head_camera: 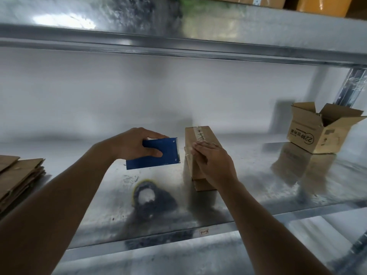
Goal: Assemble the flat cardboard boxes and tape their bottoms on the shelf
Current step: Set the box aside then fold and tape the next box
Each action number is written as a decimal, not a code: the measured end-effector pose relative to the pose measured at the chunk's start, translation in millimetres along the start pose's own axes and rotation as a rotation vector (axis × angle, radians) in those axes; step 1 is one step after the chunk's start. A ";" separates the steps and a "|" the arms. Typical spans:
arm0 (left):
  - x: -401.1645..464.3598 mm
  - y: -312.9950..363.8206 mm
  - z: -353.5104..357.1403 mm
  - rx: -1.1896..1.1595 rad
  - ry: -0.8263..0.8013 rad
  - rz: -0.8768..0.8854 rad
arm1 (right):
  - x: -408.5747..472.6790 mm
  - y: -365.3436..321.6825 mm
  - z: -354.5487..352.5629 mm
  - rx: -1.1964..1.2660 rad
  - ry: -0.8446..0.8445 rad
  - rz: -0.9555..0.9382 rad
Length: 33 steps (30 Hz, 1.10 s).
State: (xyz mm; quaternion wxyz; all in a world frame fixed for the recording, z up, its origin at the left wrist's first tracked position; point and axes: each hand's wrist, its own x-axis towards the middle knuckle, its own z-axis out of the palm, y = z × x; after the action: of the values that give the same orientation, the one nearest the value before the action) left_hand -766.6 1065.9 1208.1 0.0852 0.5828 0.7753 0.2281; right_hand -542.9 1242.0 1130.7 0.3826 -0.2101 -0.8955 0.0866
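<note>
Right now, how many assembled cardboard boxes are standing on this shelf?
2. One taped box stands mid-shelf under the right hand. One printed box, flaps open, sits at the right rear. The stack at the left edge is still flat.

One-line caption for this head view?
Left hand grips blue tape cutter; right hand presses clear tape on brown cardboard box.

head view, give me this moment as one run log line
left hand: holds blue tape cutter | right hand: presses tape on box | flat boxes: stacked left | shelf
</note>
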 end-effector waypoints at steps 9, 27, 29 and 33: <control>16.8 46.9 25.6 0.275 0.038 -0.062 | -2.3 -28.2 -1.2 -0.038 0.051 0.125; 6.4 36.7 40.9 0.164 0.398 -0.099 | -4.0 -22.0 27.7 -0.267 0.249 0.034; 2.6 27.3 39.8 0.124 0.406 -0.104 | -4.8 -18.7 24.3 -0.297 0.245 0.003; -3.8 16.2 37.6 0.046 0.424 -0.101 | 2.5 -21.8 14.5 -0.422 0.163 0.044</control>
State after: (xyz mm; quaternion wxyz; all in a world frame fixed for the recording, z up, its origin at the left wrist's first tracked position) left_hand -736.5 1075.5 1181.7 -0.0816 0.4840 0.8092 0.3230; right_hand -561.6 1223.6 1129.1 0.3994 -0.3115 -0.8550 -0.1118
